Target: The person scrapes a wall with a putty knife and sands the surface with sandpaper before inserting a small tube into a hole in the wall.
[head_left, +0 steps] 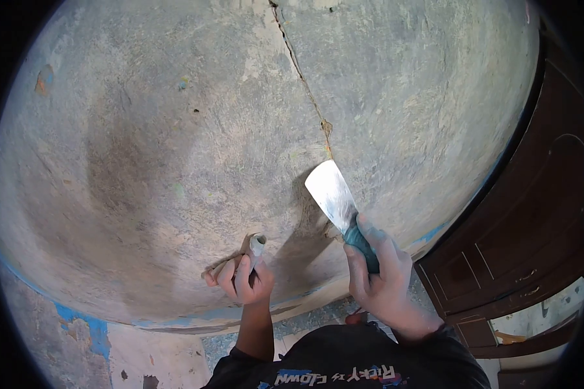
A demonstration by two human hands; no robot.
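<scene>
Left hand [248,283] and right hand [386,272] curled, apart.

A teal-handled scraper [339,201] tilts near the jagged crack [303,78], a hollow tube [257,246] lower left.

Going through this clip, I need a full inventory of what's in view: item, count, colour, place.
Wall: 1, mottled grey, fills most of the view
Crack: 1, dark and brownish, from the top edge down to near the scraper's blade
Dark spots: at least 2, upper wall
Blue paint: several patches, mainly along the wall's lower edge
Cabinet: 1, dark brown, right side
Scraper: 1, silver blade, teal handle, in the right hand
Tube-like thing: 1, greyish, in the left hand; exact kind unclear
Shirt: 1, black with pale lettering, bottom centre
Left hand: 1, dusty, lower centre
Right hand: 1, dusty, right of the left hand
</scene>
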